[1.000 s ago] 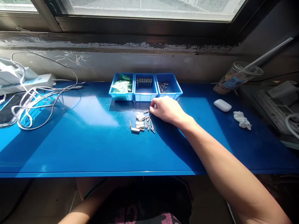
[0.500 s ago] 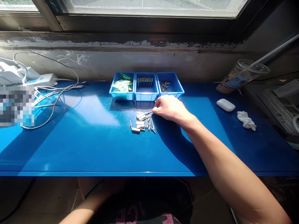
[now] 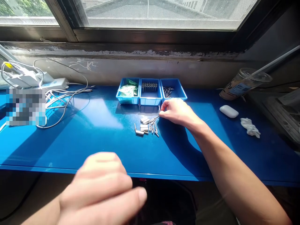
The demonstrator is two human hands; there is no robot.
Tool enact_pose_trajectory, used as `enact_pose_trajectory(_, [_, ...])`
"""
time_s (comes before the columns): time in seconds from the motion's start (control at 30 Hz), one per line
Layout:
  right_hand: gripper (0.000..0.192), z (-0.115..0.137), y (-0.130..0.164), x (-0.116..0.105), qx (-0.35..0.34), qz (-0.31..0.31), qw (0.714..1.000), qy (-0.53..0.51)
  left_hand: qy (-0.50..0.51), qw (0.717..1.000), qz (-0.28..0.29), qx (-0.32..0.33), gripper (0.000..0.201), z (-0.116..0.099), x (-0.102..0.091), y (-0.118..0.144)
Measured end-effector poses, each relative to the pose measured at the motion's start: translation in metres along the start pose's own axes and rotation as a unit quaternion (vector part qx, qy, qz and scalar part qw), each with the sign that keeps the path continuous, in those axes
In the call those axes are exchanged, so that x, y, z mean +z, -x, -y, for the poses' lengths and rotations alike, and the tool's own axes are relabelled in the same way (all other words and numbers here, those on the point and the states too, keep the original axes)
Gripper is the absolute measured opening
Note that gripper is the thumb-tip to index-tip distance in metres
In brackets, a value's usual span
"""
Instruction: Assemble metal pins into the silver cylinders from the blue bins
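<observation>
My right hand [image 3: 175,111] is just in front of the right-hand bin, thumb and fingertips pinched on a thin metal pin [image 3: 159,108]. Left of those fingertips, a small pile of collared metal pins [image 3: 153,128] lies on the blue table, with several short silver blocks [image 3: 143,127] among them. My left hand [image 3: 103,187] is raised over the near table edge, large and slightly blurred. Its fingers are curled with the thumb alongside; no object shows, though the palm side is hidden.
Three joined blue bins stand at the back: green-and-white packets [image 3: 128,90], upright metal tubes [image 3: 149,86], dark pins [image 3: 167,92]. At right are a plastic cup [image 3: 241,84], a white case [image 3: 229,111] and crumpled tissue [image 3: 250,127]. Cables [image 3: 63,103] and a power strip [image 3: 56,83] lie left.
My left hand has risen from below the table edge into the foreground. My right hand stays pinched beside the pile. The view has tilted up and shifted a little left.
</observation>
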State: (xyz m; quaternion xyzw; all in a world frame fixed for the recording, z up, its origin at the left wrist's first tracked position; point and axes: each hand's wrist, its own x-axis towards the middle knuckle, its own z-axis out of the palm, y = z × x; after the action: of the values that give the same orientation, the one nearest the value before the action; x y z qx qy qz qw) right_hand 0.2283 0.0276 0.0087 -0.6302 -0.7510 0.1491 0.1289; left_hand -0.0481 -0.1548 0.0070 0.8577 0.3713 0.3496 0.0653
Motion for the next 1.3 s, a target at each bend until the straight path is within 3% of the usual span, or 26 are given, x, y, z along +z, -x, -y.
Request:
enact_pose_trajectory(0.03, [0.009,-0.001,0.001,-0.002,-0.022,-0.016,0.999,-0.019,-0.028,0.998,-0.052,0.003,0.051,0.011,-0.001,-0.018])
enact_pose_trajectory(0.07, [0.009,-0.002,0.003,-0.005,-0.048,-0.03,0.997,-0.048,-0.03,0.987,-0.134,0.087,0.05,0.025,-0.001,-0.038])
enact_pose_trajectory(0.13, [0.008,-0.005,0.005,-0.011,-0.087,-0.036,0.988,-0.126,-0.059,0.958,-0.204,0.194,0.04,0.055,0.002,-0.081])
enact_pose_trajectory(0.2, [0.009,-0.008,0.007,-0.019,-0.099,-0.018,0.972,-0.211,-0.108,0.929,-0.211,0.285,0.025,0.084,0.009,-0.117])
enact_pose_trajectory(0.23, [0.013,-0.009,0.008,-0.022,-0.099,-0.012,0.963,-0.25,-0.128,0.921,-0.211,0.3,0.02,0.096,0.014,-0.129])
enact_pose_trajectory(0.3, [0.026,-0.011,0.009,-0.028,-0.107,-0.02,0.941,-0.32,-0.14,0.923,-0.231,0.275,0.012,0.115,0.025,-0.141])
enact_pose_trajectory(0.4, [0.05,-0.012,0.013,-0.035,-0.112,-0.068,0.922,-0.364,-0.12,0.96,-0.201,0.155,0.014,0.127,0.039,-0.135])
enact_pose_trajectory(0.53, [0.041,-0.012,0.019,-0.04,-0.102,-0.078,0.91,-0.394,-0.09,0.987,-0.129,0.027,0.018,0.125,0.046,-0.12])
enact_pose_trajectory(0.6, [0.033,-0.012,0.02,-0.041,-0.108,-0.076,0.888,-0.44,-0.067,0.988,-0.14,0.012,0.02,0.121,0.047,-0.116])
enact_pose_trajectory(0.67, [0.024,-0.013,0.019,-0.042,-0.12,-0.073,0.86,-0.49,-0.041,0.986,-0.159,0.027,0.02,0.119,0.047,-0.115])
enact_pose_trajectory(0.73, [0.018,-0.017,0.015,-0.041,-0.114,-0.079,0.85,-0.509,-0.023,0.984,-0.167,0.05,0.018,0.119,0.049,-0.116])
enact_pose_trajectory(0.8, [0.022,-0.023,0.007,-0.037,-0.091,-0.116,0.86,-0.488,-0.014,0.98,-0.184,0.074,0.016,0.122,0.05,-0.118])
enact_pose_trajectory(0.87, [0.028,-0.031,-0.002,-0.031,-0.072,-0.2,0.881,-0.423,-0.011,0.976,-0.198,0.091,0.015,0.125,0.051,-0.119])
enact_pose_trajectory(0.93, [0.028,-0.04,-0.011,-0.022,-0.057,-0.291,0.906,-0.302,-0.005,0.973,-0.208,0.097,0.016,0.128,0.053,-0.12])
enact_pose_trajectory(1.0, [0.024,-0.049,-0.019,-0.013,-0.045,-0.328,0.927,-0.176,-0.001,0.974,-0.206,0.091,0.017,0.129,0.054,-0.12])
enact_pose_trajectory(1.1, [0.018,-0.061,-0.027,-0.002,-0.035,-0.311,0.946,-0.085,-0.001,0.975,-0.198,0.095,0.017,0.129,0.054,-0.12])
enact_pose_trajectory(1.3, [0.022,-0.059,-0.025,-0.002,-0.043,-0.282,0.955,-0.08,0.007,0.977,-0.179,0.118,0.017,0.129,0.054,-0.12])
